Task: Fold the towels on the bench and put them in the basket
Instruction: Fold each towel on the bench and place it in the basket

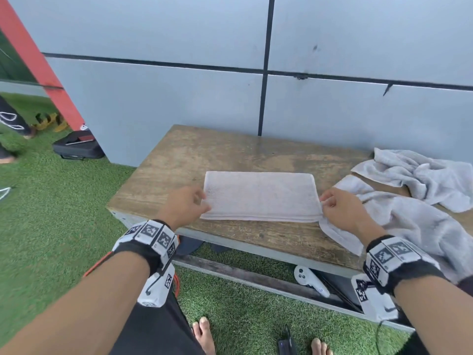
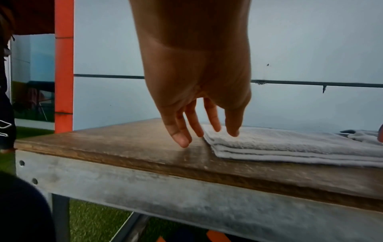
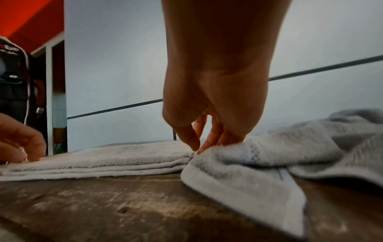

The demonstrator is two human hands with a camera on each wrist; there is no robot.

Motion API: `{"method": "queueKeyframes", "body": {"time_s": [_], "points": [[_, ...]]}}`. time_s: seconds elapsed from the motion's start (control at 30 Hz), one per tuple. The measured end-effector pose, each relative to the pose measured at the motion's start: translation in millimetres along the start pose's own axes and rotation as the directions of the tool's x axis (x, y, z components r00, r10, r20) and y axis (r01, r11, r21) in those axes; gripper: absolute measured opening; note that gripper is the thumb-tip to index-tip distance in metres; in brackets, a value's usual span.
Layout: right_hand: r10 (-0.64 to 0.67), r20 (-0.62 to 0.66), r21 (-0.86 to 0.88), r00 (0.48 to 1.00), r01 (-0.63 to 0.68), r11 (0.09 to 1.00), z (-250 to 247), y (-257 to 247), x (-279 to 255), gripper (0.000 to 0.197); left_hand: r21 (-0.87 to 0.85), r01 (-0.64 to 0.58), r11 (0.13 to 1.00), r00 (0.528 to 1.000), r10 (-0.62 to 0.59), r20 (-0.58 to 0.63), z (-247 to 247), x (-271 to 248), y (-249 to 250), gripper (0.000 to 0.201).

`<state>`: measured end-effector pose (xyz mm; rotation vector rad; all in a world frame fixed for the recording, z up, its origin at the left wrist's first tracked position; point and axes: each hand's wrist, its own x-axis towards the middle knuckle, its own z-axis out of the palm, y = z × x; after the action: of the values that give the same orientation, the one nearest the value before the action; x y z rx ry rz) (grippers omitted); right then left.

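A pale folded towel (image 1: 261, 196) lies flat across the middle of the wooden bench (image 1: 204, 155). My left hand (image 1: 202, 203) is at its left end. In the left wrist view, the left hand (image 2: 207, 135) has near-straight fingers, with the thumb tip resting on the folded towel (image 2: 290, 144) and the other fingertips at its edge. My right hand (image 1: 323, 203) pinches the towel's right edge. In the right wrist view, thumb and forefinger of the right hand (image 3: 196, 149) meet on the edge of the folded towel (image 3: 103, 157). No basket is in view.
Two crumpled grey towels (image 1: 409, 221) (image 1: 430, 175) lie on the bench's right part, the nearer one hanging over the front edge. A grey panel wall stands right behind. A white controller (image 1: 309, 278) lies under the bench and a black case (image 1: 76, 147) on the grass at left.
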<state>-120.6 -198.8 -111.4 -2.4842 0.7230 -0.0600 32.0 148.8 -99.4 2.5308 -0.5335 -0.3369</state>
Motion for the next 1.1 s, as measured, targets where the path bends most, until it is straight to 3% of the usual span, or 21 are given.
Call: {"method": "queueKeyframes", "body": {"time_s": [0.03,0.13,0.2,0.33,0.47,0.7,0.9,1.1], "points": [[0.02,-0.025,0.005,1.0,-0.019,1.0,3.0,-1.2,-1.7,0.014,0.032,0.026,0.999,1.0,-0.026,-0.013,4.4,1.1,1.5,0.022],[0.032,-0.022,-0.021,0.999,-0.033,0.999,8.6,-4.2,-3.9,0.048,0.174,0.13,0.976,0.991,-0.121,-0.061,12.6,4.3,8.4,0.025],[0.028,-0.017,-0.044,0.999,-0.029,0.999,10.8,-5.6,-4.6,0.055,0.198,0.202,0.959,0.978,-0.188,-0.088,16.3,5.5,11.7,0.036],[0.068,-0.049,0.016,0.996,-0.068,0.998,11.5,-3.9,-5.5,0.04,0.139,0.225,0.964,0.974,-0.217,-0.07,18.4,5.9,16.5,0.044],[0.065,-0.065,0.072,0.996,-0.06,0.996,4.6,-7.7,-10.8,0.029,-0.027,0.234,0.972,0.968,-0.236,-0.085,12.8,5.0,17.7,0.043],[0.115,-0.009,0.177,0.993,-0.112,0.978,-9.8,-7.7,-11.7,0.025,-0.364,0.274,0.89,0.941,-0.326,-0.088,0.6,-4.0,19.8,0.014],[0.107,0.068,0.099,0.992,-0.113,0.989,-4.8,-0.5,-11.2,0.024,-0.378,0.348,0.858,0.92,-0.389,-0.036,9.1,-9.1,15.6,0.013],[0.086,0.05,0.016,0.995,-0.087,0.996,0.4,2.2,-10.8,0.028,-0.367,0.358,0.858,0.92,-0.391,-0.018,14.6,-8.9,11.6,0.019]]}}
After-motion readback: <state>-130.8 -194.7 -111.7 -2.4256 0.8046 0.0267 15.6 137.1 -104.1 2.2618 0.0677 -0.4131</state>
